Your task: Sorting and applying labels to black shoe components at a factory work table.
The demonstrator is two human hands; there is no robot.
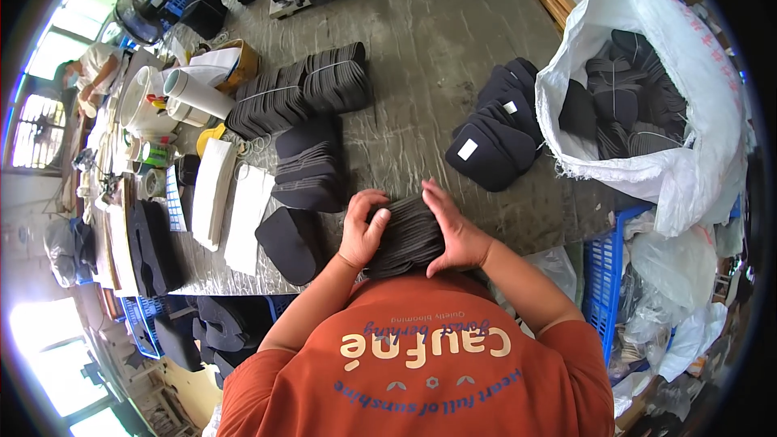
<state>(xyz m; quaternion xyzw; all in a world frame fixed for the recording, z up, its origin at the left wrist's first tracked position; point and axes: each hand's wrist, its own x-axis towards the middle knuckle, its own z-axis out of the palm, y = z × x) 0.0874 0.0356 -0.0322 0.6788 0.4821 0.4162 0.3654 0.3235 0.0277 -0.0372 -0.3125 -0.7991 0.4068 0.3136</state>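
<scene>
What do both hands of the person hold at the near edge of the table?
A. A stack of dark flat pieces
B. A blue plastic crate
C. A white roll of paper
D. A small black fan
A: the left hand and the right hand press from both sides on a stack of dark flat pieces at the near edge of the grey table.

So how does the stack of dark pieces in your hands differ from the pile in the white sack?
The stack in hand is one neat, squared-up pile, pressed between the left hand and right hand at the table edge. The pieces in the white sack lie jumbled in several bundles, tipped at different angles, untouched. The stack in hand looks smaller than the sack's whole load. Both are dark, thin, curved-edged pieces.
</scene>
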